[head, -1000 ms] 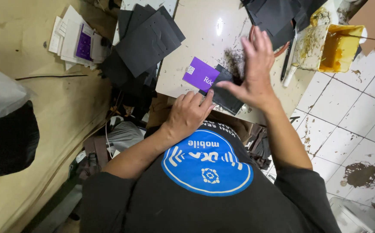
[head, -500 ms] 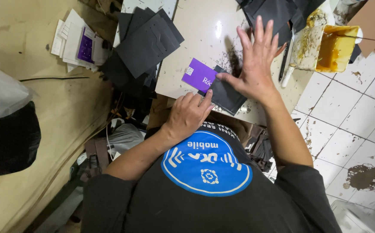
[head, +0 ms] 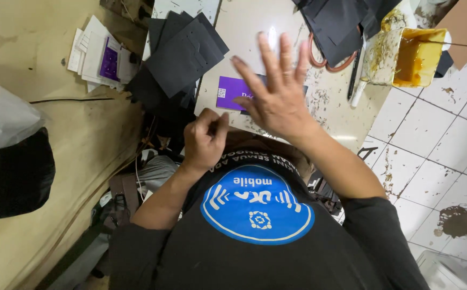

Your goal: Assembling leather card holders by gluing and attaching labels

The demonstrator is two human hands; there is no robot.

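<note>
A purple card (head: 232,92) lies near the front edge of a pale work table (head: 244,32). My right hand (head: 276,96) hovers flat over the card's right part with its fingers spread wide, holding nothing. A dark piece under that hand is mostly hidden. At the table's front edge, just below the card, my left hand (head: 205,142) is curled into a loose fist. Nothing shows in its grasp.
A fanned stack of black paper pieces (head: 185,53) lies left of the card, and more black pieces (head: 335,27) lie at the back right. A glue-stained yellow container (head: 413,56) and a pen (head: 354,80) stand right. White papers (head: 96,56) and a black bag (head: 8,177) lie left.
My right hand has slid left over the purple card and the dark piece beside it. My left hand has drawn back from the card toward my body and curled shut.
</note>
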